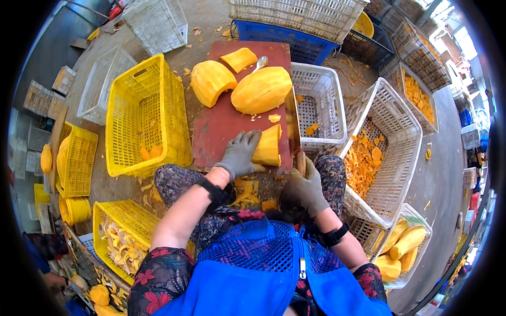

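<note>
A peeled orange pumpkin piece (268,147) lies on the red cutting board (211,134) in front of me. My left hand (239,155), in a grey glove, grips its left side, fingers toward the far end and thumb at the near end. By the board's right edge, my gloved right hand (307,184) is closed round the wooden handle of a knife (293,124), whose blade points away from me beside the piece. Farther up the board are two larger peeled pumpkins, one cut open (212,82) and one rounded (262,90), a cut slab (239,59) and a metal spoon (260,63).
A yellow crate (176,124) with a few orange pieces stands left of the board. On the right are a white crate (337,105) and a larger one (406,142) holding orange scraps. Peelings fill a yellow crate (132,213) at lower left. Whole peeled pumpkins (407,241) sit lower right.
</note>
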The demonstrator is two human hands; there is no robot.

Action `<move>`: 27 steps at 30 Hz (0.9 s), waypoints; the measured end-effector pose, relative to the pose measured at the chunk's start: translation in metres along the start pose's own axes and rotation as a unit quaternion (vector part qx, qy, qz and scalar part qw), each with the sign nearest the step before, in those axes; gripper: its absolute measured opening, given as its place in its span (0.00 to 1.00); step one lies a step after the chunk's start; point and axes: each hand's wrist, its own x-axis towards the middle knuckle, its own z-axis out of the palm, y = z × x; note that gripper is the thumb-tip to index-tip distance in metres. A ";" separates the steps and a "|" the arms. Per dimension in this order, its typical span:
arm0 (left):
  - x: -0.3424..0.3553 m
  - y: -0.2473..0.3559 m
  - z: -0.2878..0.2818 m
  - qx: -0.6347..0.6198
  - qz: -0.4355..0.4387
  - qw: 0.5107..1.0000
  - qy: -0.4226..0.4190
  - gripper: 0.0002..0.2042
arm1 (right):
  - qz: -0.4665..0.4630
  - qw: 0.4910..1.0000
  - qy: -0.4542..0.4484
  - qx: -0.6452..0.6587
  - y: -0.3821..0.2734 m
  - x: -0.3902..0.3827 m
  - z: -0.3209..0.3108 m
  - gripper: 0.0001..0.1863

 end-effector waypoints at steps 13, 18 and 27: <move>-0.005 0.002 0.018 0.051 -0.042 0.997 0.040 0.43 | -0.130 0.962 0.022 -0.240 -0.038 -0.049 0.008 0.28; -0.009 0.000 0.028 0.024 -0.069 0.997 0.039 0.45 | -0.028 0.978 -0.043 -0.201 -0.013 -0.045 -0.002 0.27; -0.025 -0.028 0.027 -0.049 -0.204 0.970 0.121 0.43 | -0.138 0.963 -0.100 -0.208 -0.030 -0.033 0.021 0.25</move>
